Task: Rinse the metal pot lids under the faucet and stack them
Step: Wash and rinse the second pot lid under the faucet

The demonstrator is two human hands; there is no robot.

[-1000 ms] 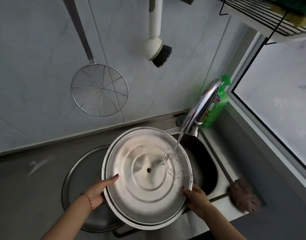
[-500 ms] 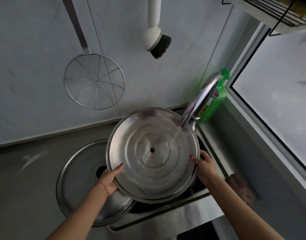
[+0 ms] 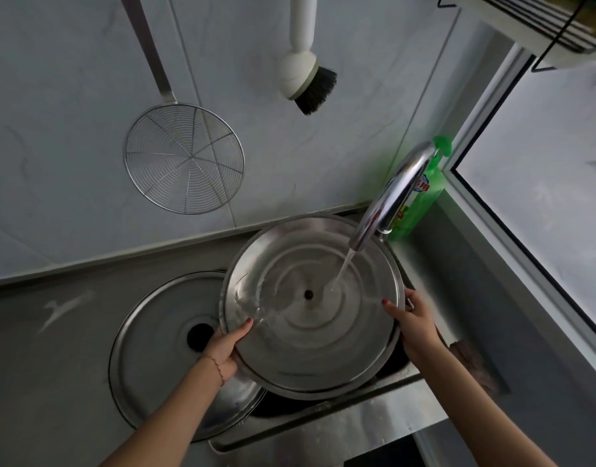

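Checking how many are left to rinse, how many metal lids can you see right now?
2. One lid is held by both hands under the running faucet; the other lid lies flat on the counter to its left. More could be hidden underneath.

You face a pale marbled tile wall (image 3: 357, 79) with thin grout lines. A round wire skimmer (image 3: 184, 159) and a white-handled brush (image 3: 303, 79) hang on it. A dull grey surface (image 3: 37, 365) runs beneath. On your right, a frosted window (image 3: 542, 197) gives soft daylight, and a black wire shelf (image 3: 539, 18) sits high in the corner.
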